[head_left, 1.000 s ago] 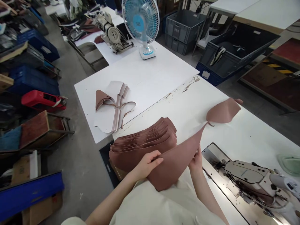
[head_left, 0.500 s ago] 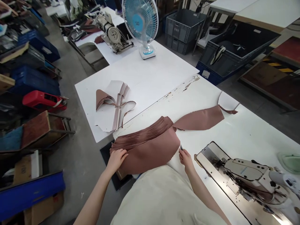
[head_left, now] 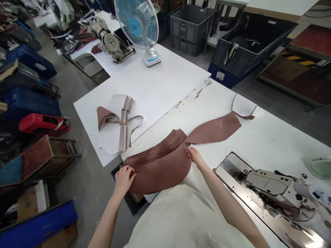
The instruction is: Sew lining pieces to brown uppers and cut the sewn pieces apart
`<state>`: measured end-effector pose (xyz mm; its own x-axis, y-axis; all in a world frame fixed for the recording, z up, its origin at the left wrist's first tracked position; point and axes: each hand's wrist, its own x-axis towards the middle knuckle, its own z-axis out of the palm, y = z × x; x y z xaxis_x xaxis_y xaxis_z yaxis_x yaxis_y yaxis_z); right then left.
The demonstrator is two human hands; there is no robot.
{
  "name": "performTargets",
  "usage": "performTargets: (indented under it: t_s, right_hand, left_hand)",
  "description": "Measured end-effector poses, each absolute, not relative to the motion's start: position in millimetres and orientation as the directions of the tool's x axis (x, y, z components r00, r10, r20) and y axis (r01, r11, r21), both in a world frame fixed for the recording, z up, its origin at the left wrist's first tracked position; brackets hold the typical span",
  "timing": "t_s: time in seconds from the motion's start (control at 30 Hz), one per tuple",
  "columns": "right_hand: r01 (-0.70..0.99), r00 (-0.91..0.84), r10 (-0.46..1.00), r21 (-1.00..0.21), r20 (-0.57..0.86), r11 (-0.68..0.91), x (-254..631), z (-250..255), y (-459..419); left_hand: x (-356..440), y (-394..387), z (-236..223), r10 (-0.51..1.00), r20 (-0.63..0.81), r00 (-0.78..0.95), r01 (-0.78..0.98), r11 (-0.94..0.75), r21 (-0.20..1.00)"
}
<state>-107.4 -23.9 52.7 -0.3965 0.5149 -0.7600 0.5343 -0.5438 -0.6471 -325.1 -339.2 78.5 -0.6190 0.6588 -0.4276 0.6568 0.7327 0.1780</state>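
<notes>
A large brown leather-like panel (head_left: pixel 160 174) lies along the table's front edge, over a fanned stack of similar pieces (head_left: pixel 157 148). My left hand (head_left: pixel 124 178) is closed over the panel's left end, fingers on top. At its right end, my right hand (head_left: pixel 194 155) is pinched against the upper corner; the small dark pointed tool seen in it earlier is hidden now. Near those fingers starts another brown piece (head_left: pixel 216 129), stretching right across the table. Past it lies a piece with its pale side up (head_left: pixel 243 105) and a brown edge.
A bundle of pale-backed pieces (head_left: pixel 116 124) sits on the left part of the white table (head_left: pixel 165 74). A fan (head_left: pixel 148 44) stands behind. To the right are a sewing machine (head_left: pixel 274 189) and a glass dish (head_left: pixel 318 167). Grey crates (head_left: pixel 190 31) are at the back.
My right hand has moved up and left from the panel's right edge to its upper corner, hiding the tool. My left hand stays at the left end. The view has shifted slightly.
</notes>
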Motion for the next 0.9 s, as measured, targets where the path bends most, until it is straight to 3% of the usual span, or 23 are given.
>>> performTargets:
  t_s: [0.13,0.3,0.43,0.5,0.63,0.9]
  right_hand:
    - [0.487,-0.414,0.452,-0.612,-0.790,-0.623,-130,44,-15]
    - [0.481,-0.466,0.404,-0.608,-0.788,-0.631,-133,37,-1]
    - [0.478,-0.485,0.394,-0.614,-0.781,-0.629,-135,36,5]
    - [0.445,-0.500,0.418,-0.639,-0.758,-0.627,-135,36,5]
    - [0.367,-0.529,0.456,-0.678,-0.715,-0.637,-134,35,1]
    - [0.310,-0.579,0.401,-0.646,-0.710,-0.698,-132,32,1]
  left_hand:
    - [-327,-322,86,0.627,-0.447,-0.638,0.607,0.767,0.210]
    - [-338,-225,86,0.823,-0.341,-0.455,0.581,0.564,0.587]
    - [-328,-90,62,0.926,-0.326,-0.187,0.423,0.376,0.825]
    - [-316,-24,47,0.903,-0.424,-0.075,0.336,0.423,0.841]
    - [-288,64,20,0.873,-0.488,-0.002,0.304,0.465,0.831]
    - [-271,76,3,0.872,-0.471,0.134,0.195,0.443,0.875]
